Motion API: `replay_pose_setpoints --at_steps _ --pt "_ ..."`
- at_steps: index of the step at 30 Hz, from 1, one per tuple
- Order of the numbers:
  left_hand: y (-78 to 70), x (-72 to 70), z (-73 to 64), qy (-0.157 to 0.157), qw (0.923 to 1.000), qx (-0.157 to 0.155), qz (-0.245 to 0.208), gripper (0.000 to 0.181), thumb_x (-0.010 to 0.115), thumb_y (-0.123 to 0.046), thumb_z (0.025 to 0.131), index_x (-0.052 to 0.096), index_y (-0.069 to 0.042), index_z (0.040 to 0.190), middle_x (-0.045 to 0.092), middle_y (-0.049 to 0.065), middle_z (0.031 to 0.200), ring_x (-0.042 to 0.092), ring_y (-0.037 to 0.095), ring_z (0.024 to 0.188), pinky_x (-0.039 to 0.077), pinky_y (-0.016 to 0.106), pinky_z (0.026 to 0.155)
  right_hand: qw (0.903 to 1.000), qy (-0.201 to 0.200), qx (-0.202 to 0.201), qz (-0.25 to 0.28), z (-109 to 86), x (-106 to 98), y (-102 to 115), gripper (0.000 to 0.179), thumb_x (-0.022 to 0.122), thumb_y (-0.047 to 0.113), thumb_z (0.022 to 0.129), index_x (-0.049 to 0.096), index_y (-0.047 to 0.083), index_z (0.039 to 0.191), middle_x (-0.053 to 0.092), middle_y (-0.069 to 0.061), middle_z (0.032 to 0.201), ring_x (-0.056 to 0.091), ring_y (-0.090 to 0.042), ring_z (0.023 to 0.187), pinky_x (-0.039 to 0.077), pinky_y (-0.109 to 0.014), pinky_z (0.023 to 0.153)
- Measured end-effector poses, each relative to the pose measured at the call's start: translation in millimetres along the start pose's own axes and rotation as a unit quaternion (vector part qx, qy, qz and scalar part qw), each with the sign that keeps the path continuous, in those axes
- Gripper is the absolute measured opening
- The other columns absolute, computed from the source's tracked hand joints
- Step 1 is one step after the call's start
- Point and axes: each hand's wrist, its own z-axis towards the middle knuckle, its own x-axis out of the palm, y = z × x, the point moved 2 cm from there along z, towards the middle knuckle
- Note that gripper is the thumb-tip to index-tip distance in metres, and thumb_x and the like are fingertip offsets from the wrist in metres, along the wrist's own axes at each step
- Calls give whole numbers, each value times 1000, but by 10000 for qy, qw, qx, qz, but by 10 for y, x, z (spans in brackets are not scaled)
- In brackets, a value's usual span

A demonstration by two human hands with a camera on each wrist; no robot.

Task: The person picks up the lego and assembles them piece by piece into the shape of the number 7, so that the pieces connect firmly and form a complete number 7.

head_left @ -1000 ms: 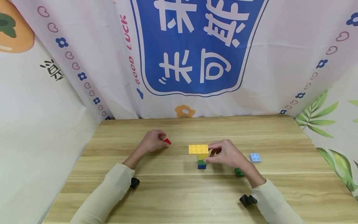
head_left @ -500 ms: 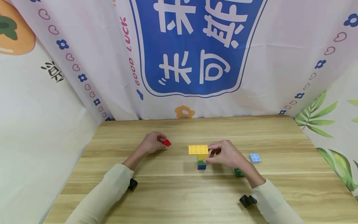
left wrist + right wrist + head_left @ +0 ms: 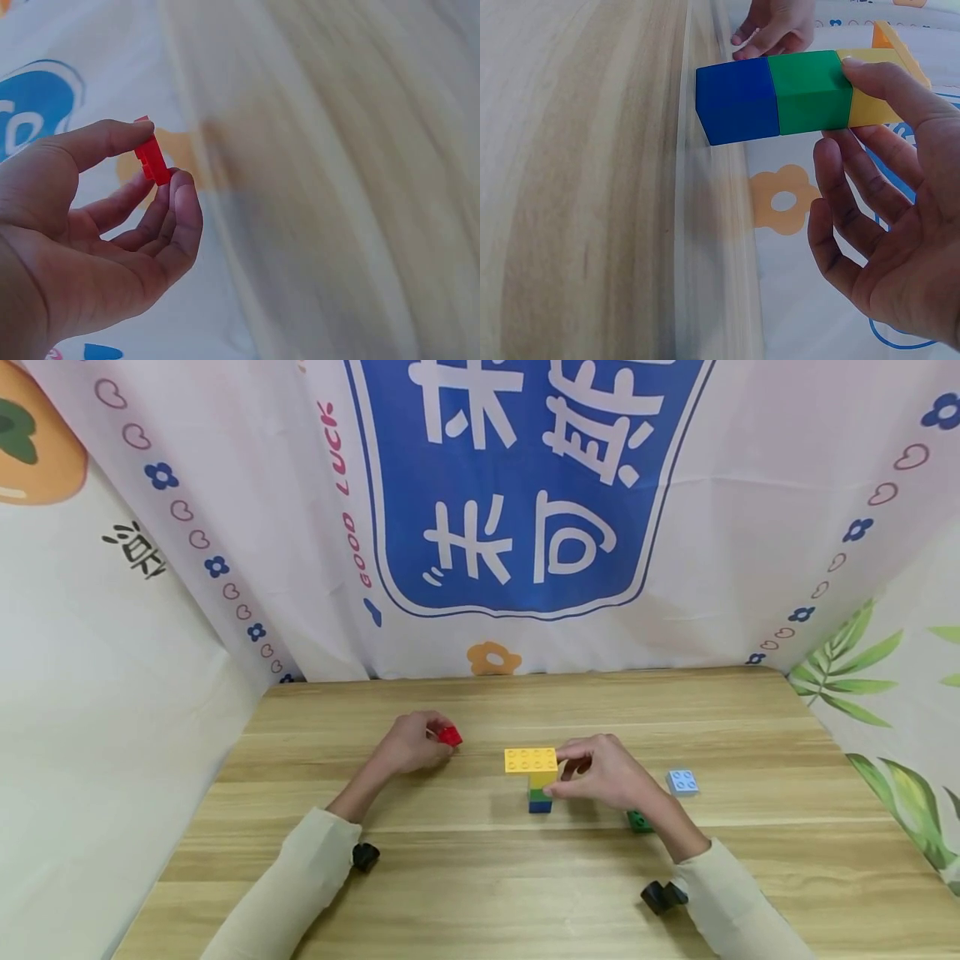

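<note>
In the head view my left hand (image 3: 411, 743) pinches a small red toy brick (image 3: 450, 736) between thumb and fingers, left of the stack. The left wrist view shows that red brick (image 3: 152, 154) tilted, its studs facing the palm side. My right hand (image 3: 604, 770) grips a stack of building bricks from its right side. At the bottom of the stack is a blue brick (image 3: 739, 101), then a green brick (image 3: 810, 91), then a yellow one (image 3: 870, 94). A long yellow brick (image 3: 530, 760) tops it and juts out to the left.
On the wooden table (image 3: 480, 877), a light blue brick (image 3: 682, 782) lies right of my right hand. A dark green brick (image 3: 640, 821) is partly hidden beneath the right wrist. A printed curtain (image 3: 420, 647) hangs along the table's back edge.
The red brick has turned in my left fingers, its studded top showing half a second ago and tilted differently now. My right hand and the stack have stayed in place.
</note>
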Motion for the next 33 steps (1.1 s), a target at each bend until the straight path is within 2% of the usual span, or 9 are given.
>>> replay_pose_setpoints --at_steps 5,11,14,26,33 --pt "-141 -32 -102 -71 9991 327 -277 33 82 -12 93 75 -7 125 77 8 108 71 21 96 58 30 79 10000 8 43 13 -3 -5 12 41 94 28 84 83 10 119 80 -2 104 68 -16 83 58 -23 70" --pt "-275 -6 -254 9 9928 1004 -650 34 79 -5 95 74 -3 128 74 12 118 71 21 99 63 34 87 10000 -27 69 10 -4 -8 19 41 94 28 84 83 9 119 80 -3 103 68 -16 83 58 -23 70" --pt "-314 26 -328 50 9898 1218 -743 34 79 -5 95 73 -3 129 72 12 120 70 19 100 63 32 88 10000 -34 54 3 -4 -3 16 41 94 28 84 83 9 119 80 -3 104 68 -16 82 58 -23 70" --pt "-482 83 -508 87 9771 1696 -1285 36 79 -5 93 75 -9 129 69 8 115 65 19 99 62 23 83 10000 -43 51 -16 3 7 -3 40 94 29 84 83 10 118 80 -2 104 69 -15 83 58 -24 71" --pt "-547 120 -555 94 9684 1864 -1652 37 80 -6 92 75 -9 128 69 9 116 65 22 100 64 28 84 10000 -27 73 -4 2 11 -4 39 94 28 84 83 10 118 80 -3 104 69 -15 83 58 -24 71"
